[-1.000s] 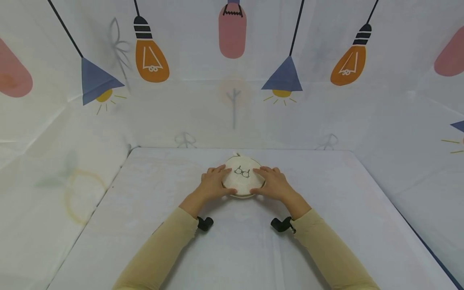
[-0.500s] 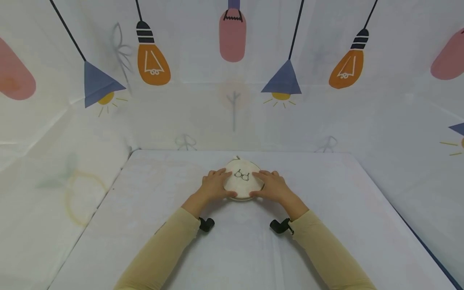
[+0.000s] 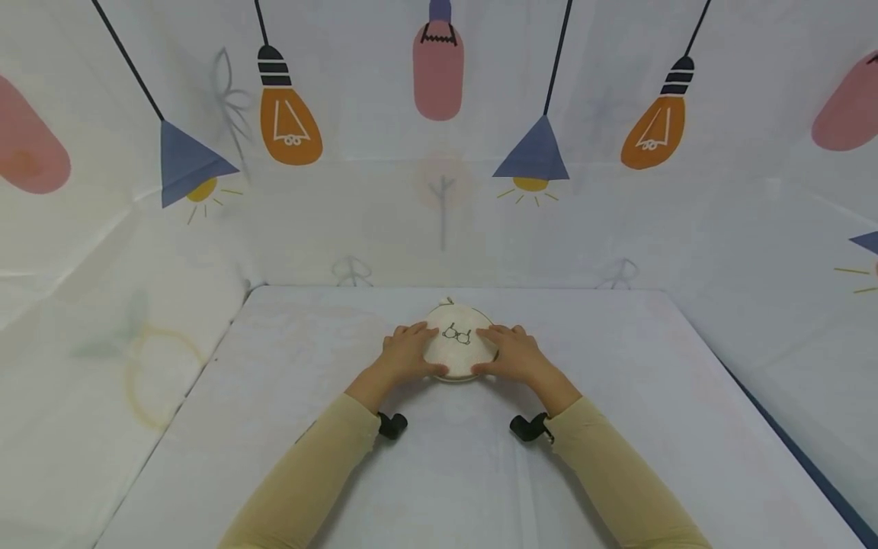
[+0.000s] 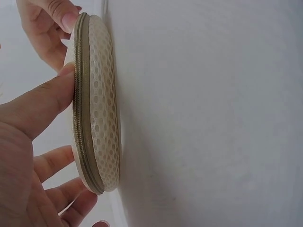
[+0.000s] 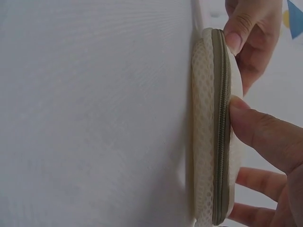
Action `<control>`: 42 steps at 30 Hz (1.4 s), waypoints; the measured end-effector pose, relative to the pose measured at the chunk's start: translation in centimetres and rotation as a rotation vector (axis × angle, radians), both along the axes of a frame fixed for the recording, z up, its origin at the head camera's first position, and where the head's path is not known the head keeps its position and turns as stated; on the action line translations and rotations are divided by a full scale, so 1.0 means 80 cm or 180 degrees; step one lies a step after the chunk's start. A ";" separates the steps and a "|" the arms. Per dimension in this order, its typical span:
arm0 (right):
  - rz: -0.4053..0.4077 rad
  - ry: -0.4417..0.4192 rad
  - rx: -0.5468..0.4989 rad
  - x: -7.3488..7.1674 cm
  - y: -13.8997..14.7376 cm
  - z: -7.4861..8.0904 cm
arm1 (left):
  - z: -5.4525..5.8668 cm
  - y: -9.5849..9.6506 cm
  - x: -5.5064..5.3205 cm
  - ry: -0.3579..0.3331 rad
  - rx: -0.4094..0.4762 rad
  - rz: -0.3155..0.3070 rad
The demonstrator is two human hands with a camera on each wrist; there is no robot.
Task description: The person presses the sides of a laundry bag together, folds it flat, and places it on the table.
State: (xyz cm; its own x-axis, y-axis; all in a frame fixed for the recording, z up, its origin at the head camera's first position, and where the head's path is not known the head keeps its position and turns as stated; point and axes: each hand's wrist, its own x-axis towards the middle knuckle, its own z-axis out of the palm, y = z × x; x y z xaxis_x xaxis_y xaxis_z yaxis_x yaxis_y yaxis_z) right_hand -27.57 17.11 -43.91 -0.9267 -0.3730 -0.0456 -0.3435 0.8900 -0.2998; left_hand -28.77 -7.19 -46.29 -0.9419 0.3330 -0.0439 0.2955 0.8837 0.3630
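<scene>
A round cream zippered pouch [image 3: 458,352] with a black line drawing of glasses on top lies on the white table, toward its back. Its side shows honeycomb mesh [image 4: 104,109] and an olive zipper [image 5: 220,127] running around the edge, closed along the visible stretch. My left hand [image 3: 408,352] grips the left side of the pouch, thumb at the near rim and fingers spread along the edge. On the opposite side, my right hand [image 3: 514,352] holds it the same way, the two thumbs a short way apart. A small loop [image 3: 449,300] sticks up at the far rim.
White cloth walls printed with lamps and orange bulbs [image 3: 291,126] rise behind and beside the white table [image 3: 439,473]. Black wrist cameras [image 3: 392,426] sit at both beige sleeve cuffs.
The head view has tilted up slightly, so the scene sits a little lower. Both hands keep their hold on the pouch, which stays in place on the table.
</scene>
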 end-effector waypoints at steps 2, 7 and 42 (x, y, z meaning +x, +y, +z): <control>-0.0003 0.0004 0.0008 0.000 0.000 0.000 | 0.000 0.000 0.000 0.0011 -0.0001 -0.0006; -0.0021 -0.0040 -0.0004 0.000 0.000 -0.001 | 0.000 0.000 0.002 -0.0005 -0.0016 -0.0013; -0.0063 -0.0081 -0.0069 -0.004 0.000 -0.007 | 0.005 -0.002 0.005 0.0016 -0.0036 -0.0029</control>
State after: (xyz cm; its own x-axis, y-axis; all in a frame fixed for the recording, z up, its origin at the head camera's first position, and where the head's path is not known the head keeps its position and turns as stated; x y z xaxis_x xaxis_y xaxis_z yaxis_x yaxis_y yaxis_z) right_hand -27.89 17.13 -44.44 -0.9326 -0.3558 -0.0614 -0.3179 0.8897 -0.3276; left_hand -28.39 -7.35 -45.92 -0.9391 0.3410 -0.0430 0.3052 0.8850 0.3515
